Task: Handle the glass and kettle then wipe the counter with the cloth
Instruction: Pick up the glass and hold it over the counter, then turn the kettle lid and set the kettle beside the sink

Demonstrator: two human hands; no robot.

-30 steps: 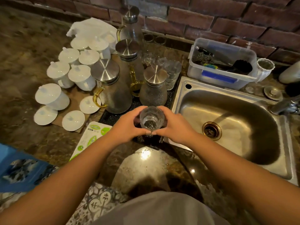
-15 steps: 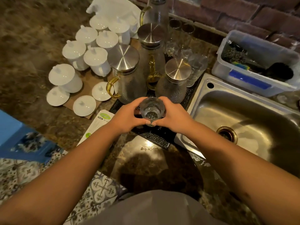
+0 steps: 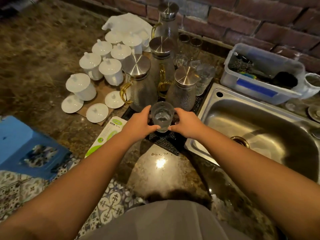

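Observation:
A clear textured glass (image 3: 162, 116) stands upright over the near end of a black drying mat (image 3: 166, 142). My left hand (image 3: 139, 122) grips its left side and my right hand (image 3: 186, 122) grips its right side. Right behind the glass stand glass kettles with steel lids: a wide one with an amber handle (image 3: 138, 82), a smaller one (image 3: 183, 90), and two taller ones (image 3: 161, 56) further back. A white cloth (image 3: 128, 23) lies crumpled at the back of the brown stone counter (image 3: 34, 54).
White lidded mugs (image 3: 90, 66) and loose lids sit left of the kettles. A steel sink (image 3: 259, 129) lies to the right, with a plastic tub (image 3: 259, 75) of scrubbers behind it. A green-and-white packet (image 3: 107, 134) and a blue stool (image 3: 22, 146) are at the left.
Both hands have kept hold of the glass and carried it slightly forward, closer to the kettles. The view has shifted over the counter.

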